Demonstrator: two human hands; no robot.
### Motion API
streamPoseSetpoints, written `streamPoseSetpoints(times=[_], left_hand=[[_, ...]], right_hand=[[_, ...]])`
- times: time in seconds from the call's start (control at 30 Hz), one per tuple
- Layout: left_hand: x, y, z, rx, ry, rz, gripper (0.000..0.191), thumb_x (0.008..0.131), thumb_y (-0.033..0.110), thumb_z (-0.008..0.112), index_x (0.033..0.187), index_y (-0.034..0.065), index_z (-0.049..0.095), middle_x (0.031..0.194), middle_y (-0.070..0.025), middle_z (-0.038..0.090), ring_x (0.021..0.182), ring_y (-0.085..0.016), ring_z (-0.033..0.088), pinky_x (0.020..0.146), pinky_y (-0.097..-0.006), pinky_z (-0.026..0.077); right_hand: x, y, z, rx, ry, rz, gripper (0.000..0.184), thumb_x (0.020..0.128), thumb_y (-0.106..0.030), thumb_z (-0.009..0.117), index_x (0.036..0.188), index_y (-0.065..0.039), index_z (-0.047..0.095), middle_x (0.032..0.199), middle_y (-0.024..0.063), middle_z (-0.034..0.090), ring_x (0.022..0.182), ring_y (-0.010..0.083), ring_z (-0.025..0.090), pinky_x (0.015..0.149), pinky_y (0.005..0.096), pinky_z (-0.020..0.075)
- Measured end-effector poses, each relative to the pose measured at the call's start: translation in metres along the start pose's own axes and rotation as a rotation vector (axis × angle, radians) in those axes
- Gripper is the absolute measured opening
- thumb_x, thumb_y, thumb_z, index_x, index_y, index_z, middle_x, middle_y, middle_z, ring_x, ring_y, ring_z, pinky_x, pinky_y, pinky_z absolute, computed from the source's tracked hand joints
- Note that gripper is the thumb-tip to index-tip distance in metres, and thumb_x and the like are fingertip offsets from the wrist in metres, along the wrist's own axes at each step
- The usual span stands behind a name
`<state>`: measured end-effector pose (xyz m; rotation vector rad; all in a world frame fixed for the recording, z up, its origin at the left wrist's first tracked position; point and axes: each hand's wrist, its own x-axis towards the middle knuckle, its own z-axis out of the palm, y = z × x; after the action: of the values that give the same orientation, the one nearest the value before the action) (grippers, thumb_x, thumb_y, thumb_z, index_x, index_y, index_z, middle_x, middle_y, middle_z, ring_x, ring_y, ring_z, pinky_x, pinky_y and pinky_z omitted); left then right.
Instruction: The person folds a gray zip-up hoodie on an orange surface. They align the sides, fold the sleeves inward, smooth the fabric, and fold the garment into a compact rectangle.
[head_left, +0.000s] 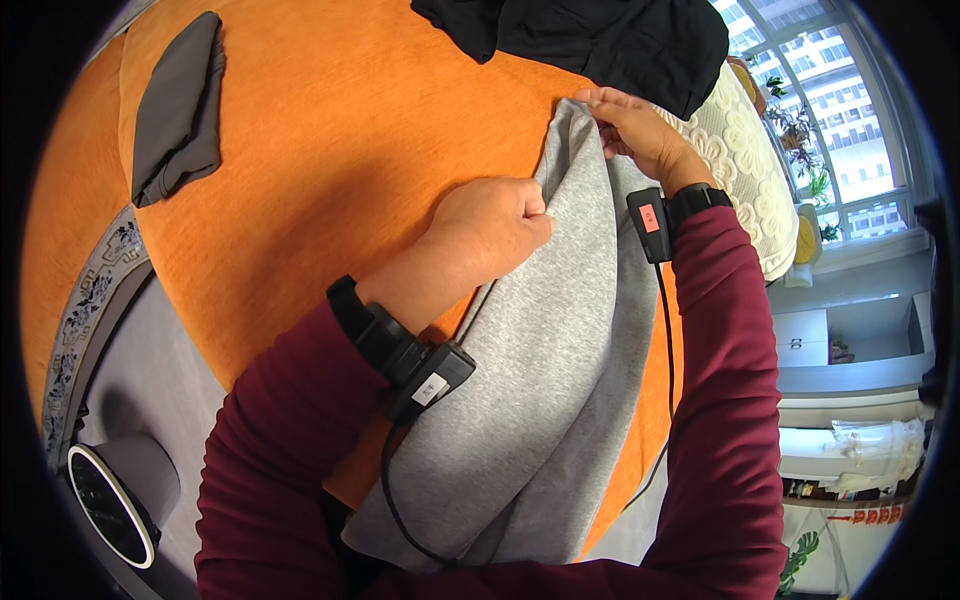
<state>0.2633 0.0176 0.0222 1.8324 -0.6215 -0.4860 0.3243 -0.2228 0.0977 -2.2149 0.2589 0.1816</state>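
Note:
A heather-grey fabric garment (547, 315) hangs between my hands and spreads down over an orange cover (337, 127) toward my body. My left hand (499, 225) is closed on its left edge, about midway up. Near the garment's narrow top end, my right hand (630, 127) pinches the cloth between thumb and fingers; some of its fingers are partly hidden by the fabric. Each wrist wears a black strap with a small cabled device. Which part of the garment each hand grips cannot be told.
A folded dark grey garment (180, 112) lies at the upper left, and black clothing (600, 37) at the top. Beside it is a cream floral-textured cover (750, 172). A round bin (127, 487) stands on the floor at the lower left. Windows and plants are at the right.

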Motion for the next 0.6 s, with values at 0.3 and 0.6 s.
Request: streamPoseSetpoints(times=[0.3,0.6], left_hand=[[-0.003,0.006,-0.003,0.011,-0.007,-0.055,0.022,0.088,0.027,0.061,0.086,0.0055,0.065,0.078,-0.0131,0.068,0.076,-0.029,0.067,0.071,-0.0403,0.052],[-0.003,0.005,-0.002,0.115,-0.004,-0.022,0.026,0.090,0.027,0.055,0.090,0.0031,0.065,0.088,-0.0172,0.069,0.086,-0.034,0.067,0.079,-0.0438,0.052]], right_hand=[[0.009,0.014,-0.012,-0.209,-0.197,-0.055,0.026,0.093,-0.018,0.054,0.114,-0.014,0.069,0.084,-0.0077,0.062,0.069,0.0045,0.052,0.068,0.0215,0.0468],[0.014,0.024,-0.022,-0.244,-0.102,-0.047,0.016,0.088,-0.028,0.065,0.089,-0.012,0.066,0.075,-0.0048,0.060,0.071,0.0080,0.054,0.066,0.0245,0.0461]])
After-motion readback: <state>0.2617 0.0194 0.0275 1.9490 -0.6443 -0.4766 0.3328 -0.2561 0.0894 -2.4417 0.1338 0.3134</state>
